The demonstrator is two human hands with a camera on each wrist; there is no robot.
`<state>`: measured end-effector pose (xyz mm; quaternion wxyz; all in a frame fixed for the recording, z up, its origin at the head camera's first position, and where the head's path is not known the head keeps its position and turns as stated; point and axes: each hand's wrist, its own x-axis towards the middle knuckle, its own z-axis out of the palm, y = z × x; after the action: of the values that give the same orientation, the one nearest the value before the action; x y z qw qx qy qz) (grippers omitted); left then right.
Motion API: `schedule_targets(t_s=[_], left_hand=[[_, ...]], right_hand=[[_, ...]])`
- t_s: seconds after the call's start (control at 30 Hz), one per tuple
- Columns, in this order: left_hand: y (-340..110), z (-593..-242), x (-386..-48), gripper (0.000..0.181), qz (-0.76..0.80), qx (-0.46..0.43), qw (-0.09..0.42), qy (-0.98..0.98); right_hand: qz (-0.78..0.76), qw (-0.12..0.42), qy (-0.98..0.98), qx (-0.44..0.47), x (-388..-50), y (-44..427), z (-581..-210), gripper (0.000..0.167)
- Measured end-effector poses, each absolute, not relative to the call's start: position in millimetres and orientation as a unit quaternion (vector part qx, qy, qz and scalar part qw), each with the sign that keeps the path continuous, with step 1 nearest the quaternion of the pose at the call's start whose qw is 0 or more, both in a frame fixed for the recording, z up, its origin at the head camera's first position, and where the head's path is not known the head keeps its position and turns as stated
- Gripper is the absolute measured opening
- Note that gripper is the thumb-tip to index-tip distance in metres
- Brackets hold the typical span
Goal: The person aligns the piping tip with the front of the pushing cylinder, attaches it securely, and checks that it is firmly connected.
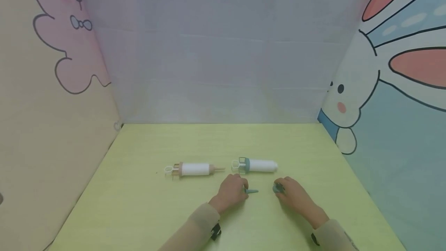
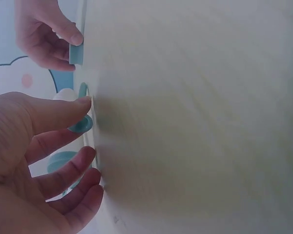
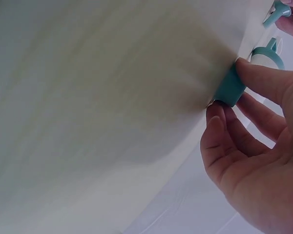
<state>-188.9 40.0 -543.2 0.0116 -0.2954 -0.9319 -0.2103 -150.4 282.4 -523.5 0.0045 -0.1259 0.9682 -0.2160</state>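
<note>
My left hand point(image 1: 230, 191) pinches a small teal nozzle point(image 1: 252, 191) between thumb and index finger, low over the table. Its tapered tip points right in the head view, and its round flared end point(image 2: 82, 125) shows in the left wrist view. To the right, my right hand point(image 1: 294, 195) grips a short teal ring-shaped cap point(image 3: 229, 87) between thumb and fingers, at the tabletop. Just beyond the hands lies a white tube with a teal handled end point(image 1: 262, 165), apart from both. Left of it lies another white tube with pink end pieces and a pointed pink nozzle point(image 1: 196, 169).
All of this is on a yellow-green table point(image 1: 139, 212). A pale cloth wall point(image 1: 223, 49) rises at the table's back edge. Side walls with a cartoon bear point(image 1: 60, 57) and a cartoon rabbit point(image 1: 355, 100) flank it.
</note>
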Motion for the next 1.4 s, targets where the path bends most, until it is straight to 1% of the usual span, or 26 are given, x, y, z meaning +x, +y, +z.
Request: schedule_targets(t_s=[0.13, 0.43, 0.67, 0.8, 1.2, 1.4], left_hand=[[37, -542, -190, 0.016, -0.227, -0.3, 0.007, -0.926], [29, -537, -190, 0.015, -0.287, -0.299, 0.003, -0.91], [31, -533, -187, 0.016, -0.289, -0.303, 0.012, -0.908], [33, -531, -186, 0.016, -0.292, -0.307, 0.021, -0.905], [34, -531, -186, 0.015, -0.292, -0.321, 0.043, -0.9], [35, -527, -186, 0.016, -0.294, -0.321, 0.042, -0.899]], right_hand=[[-0.238, 0.004, 0.963, -0.125, -153, 280, -521, 0.029], [-0.332, -0.019, 0.933, -0.138, -155, 270, -517, 0.028], [-0.387, 0.0, 0.907, -0.168, -156, 264, -512, 0.035], [-0.406, 0.011, 0.894, -0.188, -156, 262, -510, 0.033], [-0.448, 0.035, 0.877, -0.171, -156, 257, -503, 0.035], [-0.451, 0.041, 0.874, -0.175, -156, 256, -500, 0.033]])
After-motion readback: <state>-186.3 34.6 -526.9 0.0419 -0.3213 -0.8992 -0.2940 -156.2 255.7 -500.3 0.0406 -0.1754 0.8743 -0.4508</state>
